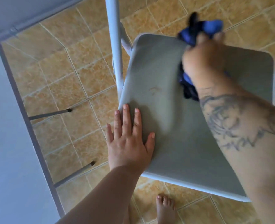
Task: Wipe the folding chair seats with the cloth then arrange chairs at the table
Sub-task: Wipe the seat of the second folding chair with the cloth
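A grey folding chair seat (162, 88) fills the middle of the head view, with its pale metal frame tube (115, 46) rising at its left side. My left hand (128, 139) lies flat, fingers spread, on the seat's near left corner. My right hand (203, 57) presses a bunched blue and black cloth (203, 29) against the far part of the seat; it is blurred by motion. Cloth also shows under my wrist. My tattooed right forearm crosses the seat's right half.
A white table (9, 126) with a dark edge runs along the left, and two of its leg ends rest on the tan tiled floor (72, 75). A second grey surface (20, 10) sits at the top left. My bare foot (165, 207) stands below the seat.
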`<state>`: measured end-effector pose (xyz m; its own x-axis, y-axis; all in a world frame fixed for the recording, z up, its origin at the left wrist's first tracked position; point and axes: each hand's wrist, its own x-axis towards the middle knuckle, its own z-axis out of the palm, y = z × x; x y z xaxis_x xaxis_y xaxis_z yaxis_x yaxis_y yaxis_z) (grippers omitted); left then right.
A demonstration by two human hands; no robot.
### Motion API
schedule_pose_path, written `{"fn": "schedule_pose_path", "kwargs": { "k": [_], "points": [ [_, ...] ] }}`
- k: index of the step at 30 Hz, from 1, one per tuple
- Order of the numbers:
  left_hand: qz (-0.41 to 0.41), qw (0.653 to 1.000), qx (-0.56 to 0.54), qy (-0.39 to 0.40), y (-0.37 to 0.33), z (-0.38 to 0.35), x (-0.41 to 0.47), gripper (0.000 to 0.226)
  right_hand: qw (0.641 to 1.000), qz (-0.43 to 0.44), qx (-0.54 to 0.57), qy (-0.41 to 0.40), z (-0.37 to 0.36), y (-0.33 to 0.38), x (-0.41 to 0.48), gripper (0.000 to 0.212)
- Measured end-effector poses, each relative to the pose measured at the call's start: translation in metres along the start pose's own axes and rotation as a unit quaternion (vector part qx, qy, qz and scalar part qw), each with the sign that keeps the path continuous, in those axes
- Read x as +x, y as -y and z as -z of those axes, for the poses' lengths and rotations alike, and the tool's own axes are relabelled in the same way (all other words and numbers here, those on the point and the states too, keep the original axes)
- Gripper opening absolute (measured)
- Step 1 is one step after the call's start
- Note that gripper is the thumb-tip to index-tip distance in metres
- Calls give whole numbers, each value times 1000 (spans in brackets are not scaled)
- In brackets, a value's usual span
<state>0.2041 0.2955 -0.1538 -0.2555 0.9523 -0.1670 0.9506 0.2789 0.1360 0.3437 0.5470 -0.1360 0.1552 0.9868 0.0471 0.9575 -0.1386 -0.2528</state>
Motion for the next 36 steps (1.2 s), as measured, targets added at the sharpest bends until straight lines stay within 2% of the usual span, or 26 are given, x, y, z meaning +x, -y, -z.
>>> {"fn": "schedule_pose_path", "kwargs": {
  "k": [2,4,6,8,10,12,14,17,19,22,27,30,33,34,36],
  "points": [
    [0,1000,-2,4,-1,1,0,74,986,158,19,47,-16,56,-25,35],
    [0,1000,-2,8,-2,2,0,74,963,257,34,71,-19,76,-58,30],
    [-2,1000,-3,12,-2,2,-1,74,942,322,41,83,-6,53,-86,30],
    [-5,1000,-9,10,-2,2,-3,74,929,355,34,98,11,-3,-100,39],
    [-5,1000,-9,6,-2,1,-3,74,952,298,-4,77,28,-62,-94,42],
    [-5,1000,-8,4,-2,0,-2,74,986,161,-40,26,37,-96,-67,39],
    [-6,1000,-4,6,-1,0,-1,74,997,51,-59,-27,32,-94,-29,38],
    [-2,1000,-2,12,-1,1,0,74,998,-28,-24,-47,14,-41,5,37],
    [1,1000,-1,15,-3,3,0,74,1000,21,22,-5,-4,8,6,38],
    [4,1000,2,24,-4,5,1,74,982,172,53,59,-22,70,-29,35],
    [10,999,9,38,-6,8,-1,74,949,296,69,86,-17,72,-68,17],
    [9,999,9,33,-5,7,-2,73,945,291,119,91,-8,66,-71,17],
    [6,1000,7,28,-3,6,-1,72,953,239,184,7,5,78,-69,24],
    [6,1000,7,28,-3,6,-1,72,953,246,177,-2,6,80,-67,26],
    [6,1000,8,27,-3,5,-1,72,950,292,105,42,3,82,-66,25]
  ]
}}
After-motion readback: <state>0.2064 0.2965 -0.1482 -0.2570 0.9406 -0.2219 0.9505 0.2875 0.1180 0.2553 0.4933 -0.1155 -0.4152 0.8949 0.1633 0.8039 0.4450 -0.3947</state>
